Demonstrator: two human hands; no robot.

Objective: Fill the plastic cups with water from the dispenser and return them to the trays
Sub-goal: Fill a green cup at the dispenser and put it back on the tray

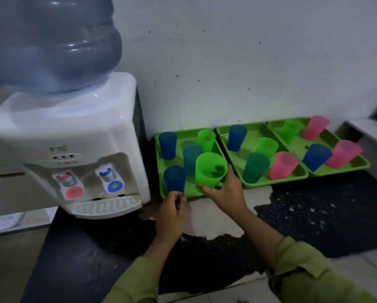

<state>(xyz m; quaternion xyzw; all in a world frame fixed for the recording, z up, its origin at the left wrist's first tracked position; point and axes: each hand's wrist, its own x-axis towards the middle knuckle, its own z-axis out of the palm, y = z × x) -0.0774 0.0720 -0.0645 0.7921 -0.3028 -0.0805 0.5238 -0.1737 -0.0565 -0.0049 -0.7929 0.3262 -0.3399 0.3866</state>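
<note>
Three green trays stand side by side against the wall: a left tray [219,147], a middle tray [277,182] and a right tray [358,166]. Each holds several blue, green or pink plastic cups. My right hand [224,191] grips a bright green cup [209,169] at the near edge of the left tray. My left hand [172,209] is loosely curled and holds nothing, just below a blue cup [174,178] at the tray's near left corner. A white water dispenser [69,136] with a red tap [68,181] and a blue tap [108,173] stands to the left.
A large blue bottle [50,42] sits on the dispenser, and a drip grille [106,206] lies under the taps. The dark counter [314,215] has a worn pale patch [216,217] in front of the left tray. The white wall [248,62] rises behind the trays.
</note>
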